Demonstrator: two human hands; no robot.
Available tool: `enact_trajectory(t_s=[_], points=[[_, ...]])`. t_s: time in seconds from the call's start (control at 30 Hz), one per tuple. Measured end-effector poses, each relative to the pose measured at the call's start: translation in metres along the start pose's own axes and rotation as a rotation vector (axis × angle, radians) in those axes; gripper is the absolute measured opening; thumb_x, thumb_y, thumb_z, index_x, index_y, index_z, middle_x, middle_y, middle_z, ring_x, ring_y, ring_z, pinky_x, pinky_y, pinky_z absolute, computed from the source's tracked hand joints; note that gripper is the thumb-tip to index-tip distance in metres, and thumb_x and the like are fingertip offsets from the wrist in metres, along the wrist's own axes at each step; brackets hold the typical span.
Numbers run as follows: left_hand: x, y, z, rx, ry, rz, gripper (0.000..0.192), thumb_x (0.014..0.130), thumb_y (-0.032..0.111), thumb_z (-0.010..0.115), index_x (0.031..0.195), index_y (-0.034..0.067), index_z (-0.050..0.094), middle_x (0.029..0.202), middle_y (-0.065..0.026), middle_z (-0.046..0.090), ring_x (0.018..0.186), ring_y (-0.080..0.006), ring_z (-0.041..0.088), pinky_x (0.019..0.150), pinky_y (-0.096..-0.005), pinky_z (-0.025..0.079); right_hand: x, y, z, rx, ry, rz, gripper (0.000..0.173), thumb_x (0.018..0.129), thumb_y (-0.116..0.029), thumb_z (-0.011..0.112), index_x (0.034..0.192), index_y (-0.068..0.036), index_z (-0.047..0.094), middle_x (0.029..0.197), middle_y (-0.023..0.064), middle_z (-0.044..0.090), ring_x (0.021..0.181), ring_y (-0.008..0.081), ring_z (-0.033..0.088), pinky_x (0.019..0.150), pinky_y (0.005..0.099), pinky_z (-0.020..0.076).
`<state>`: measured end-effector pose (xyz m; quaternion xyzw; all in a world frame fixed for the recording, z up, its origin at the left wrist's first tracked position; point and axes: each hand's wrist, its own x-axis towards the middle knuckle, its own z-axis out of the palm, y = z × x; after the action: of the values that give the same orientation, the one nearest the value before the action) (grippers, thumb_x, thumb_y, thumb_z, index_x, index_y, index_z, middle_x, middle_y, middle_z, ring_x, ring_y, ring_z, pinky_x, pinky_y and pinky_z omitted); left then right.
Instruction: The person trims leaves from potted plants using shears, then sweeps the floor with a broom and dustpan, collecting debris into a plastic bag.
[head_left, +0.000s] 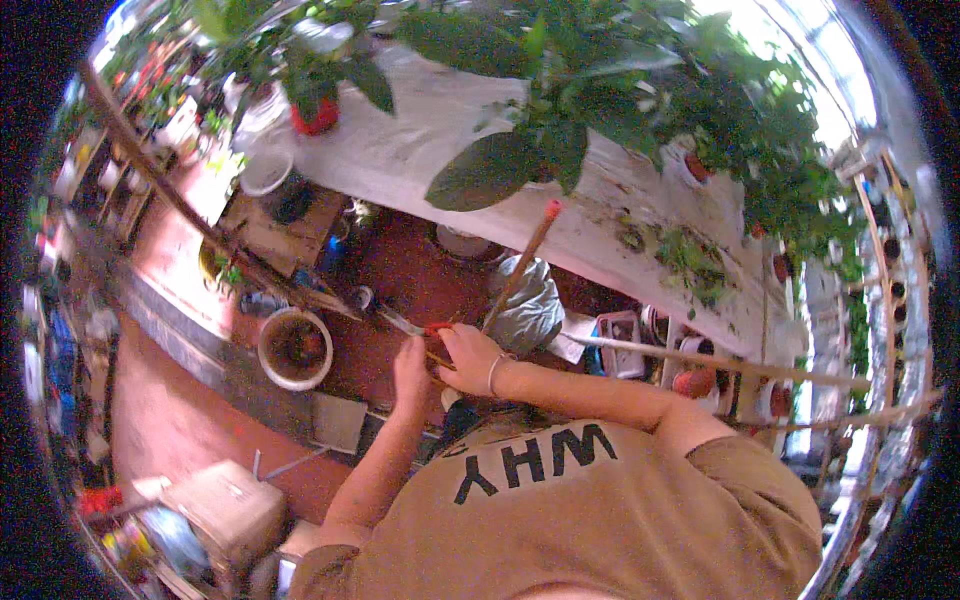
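My right hand (471, 361), with a band at its wrist, grips a red-handled cutting tool (437, 328). Its silvery blade (401, 322) points up and left; whether it is scissors or a knife cannot be told. Close beside it, my left hand (412, 371) has its fingertips at the blade, and its grip is hidden. A long brown pole (180, 202) slants from the upper left to a pale end just left of the blade. Beyond my right hand, a thinner stick with a red tip (529, 251) leans up.
A round pale-rimmed tub (328, 352) with brown contents stands left. A pale-covered bench (420, 112) bears leafy plants (487, 176) and a red pot (319, 118). A pale pole (720, 360) crosses at right. A grey-green bag (536, 315) is behind my hands; a cardboard box (225, 499) is lower left.
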<state>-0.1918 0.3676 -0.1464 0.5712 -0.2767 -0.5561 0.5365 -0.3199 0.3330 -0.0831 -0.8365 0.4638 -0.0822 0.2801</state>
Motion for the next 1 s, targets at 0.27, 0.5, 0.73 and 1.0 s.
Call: enact_trajectory(t_s=[0.27,0.5,0.73,1.0], points=[[0.18,0.073,-0.121,-0.349,0.153,-0.1,0.029,0.096,0.024,0.039,0.102,0.001,0.056,0.091,-0.0125,0.062,0.074,-0.0247,0.062,0.06,-0.0373,0.052,0.081,0.094,-0.04,-0.779,0.094,-0.056,0.028,0.077,-0.02,0.054,0.092,0.001,0.063,0.097,0.0154,0.058,0.097,0.0288,0.053,0.092,0.0401,0.0395],[0.259,0.068,-0.148,-0.464,0.137,0.039,0.022,0.091,0.013,0.045,0.105,-0.001,0.054,0.092,-0.0138,0.062,0.075,-0.0275,0.063,0.059,-0.0386,0.053,0.085,0.184,-0.044,-1.304,-0.172,0.043,0.027,0.083,-0.022,0.051,0.099,-0.007,0.067,0.111,0.0105,0.059,0.112,0.0253,0.047,0.098,0.0436,0.0311],[0.276,0.084,-0.144,-0.465,0.25,0.066,0.024,0.084,0.017,0.055,0.098,-0.003,0.056,0.084,-0.0124,0.062,0.072,-0.026,0.064,0.059,-0.0387,0.055,0.051,0.215,-0.02,-1.14,-0.506,0.214,0.017,0.081,-0.024,0.056,0.085,-0.018,0.072,0.083,0.0022,0.068,0.078,0.0221,0.064,0.056,0.0443,0.044],[0.248,0.074,-0.1,1.019,0.7,0.632,0.053,0.068,0.021,0.068,0.108,-0.009,0.052,0.11,-0.0296,0.053,0.106,-0.0446,0.048,0.092,-0.0484,0.038,-0.134,0.294,0.137,-0.337,-0.622,0.171,0.018,0.07,-0.028,0.061,0.067,-0.011,0.066,0.066,0.0117,0.062,0.061,0.0287,0.06,0.053,0.0438,0.0464]])
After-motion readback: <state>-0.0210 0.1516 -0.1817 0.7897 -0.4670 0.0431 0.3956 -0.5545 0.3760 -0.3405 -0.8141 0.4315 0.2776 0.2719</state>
